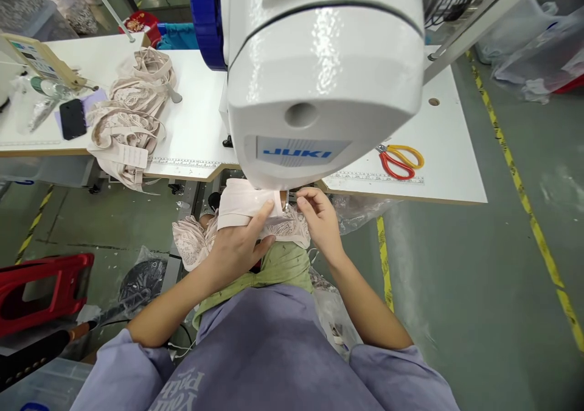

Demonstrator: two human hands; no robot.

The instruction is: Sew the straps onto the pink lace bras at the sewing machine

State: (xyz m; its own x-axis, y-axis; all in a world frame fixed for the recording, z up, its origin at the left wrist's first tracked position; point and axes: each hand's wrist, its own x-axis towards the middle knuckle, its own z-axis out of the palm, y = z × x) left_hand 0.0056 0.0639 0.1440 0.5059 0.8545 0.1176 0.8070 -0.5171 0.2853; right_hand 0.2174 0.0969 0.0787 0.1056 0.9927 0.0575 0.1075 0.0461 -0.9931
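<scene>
Pale-pink cloth (pixel 244 201) lies under the left hand's (pixel 239 244) parted thumb and forefinger, before the table's (pixel 449 162) front edge; the right hand (pixel 323 219) curls nearby, both grips unclear.

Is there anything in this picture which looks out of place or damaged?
One thing: the pile of beige lace garments on the left hangs partly over the front edge of the white table, so it may slip off. The pale fabric held by the left hand shows no visible damage.

Bright light leaves glare on the machine (pixel 322 76).
</scene>
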